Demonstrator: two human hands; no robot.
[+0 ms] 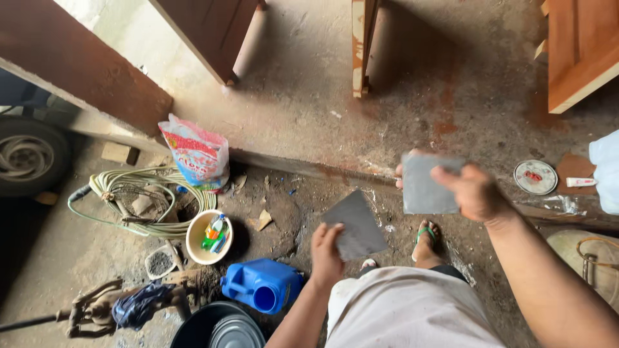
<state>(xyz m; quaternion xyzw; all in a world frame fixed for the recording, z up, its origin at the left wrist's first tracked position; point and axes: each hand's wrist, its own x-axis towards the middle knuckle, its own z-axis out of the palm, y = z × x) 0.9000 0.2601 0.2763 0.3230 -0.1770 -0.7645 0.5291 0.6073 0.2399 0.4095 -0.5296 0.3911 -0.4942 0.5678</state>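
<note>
My left hand [326, 252] grips a dark grey sheet of sandpaper [356, 227] by its lower left corner, holding it out over the dirt floor. My right hand [472, 190] pinches a second grey sheet [422, 187] by its right edge, a little higher and to the right of the first. The two sheets are apart. Below them I see my shorts [406, 309] and a foot in a green sandal [426, 237].
A blue jug [263, 284] lies near my left arm, beside a dark bucket [213, 325]. A cream bowl [207, 237], coiled hose [145, 193] and printed bag [196, 153] sit left. Wooden furniture [583, 51] stands on the raised concrete step. A round lid [535, 177] lies right.
</note>
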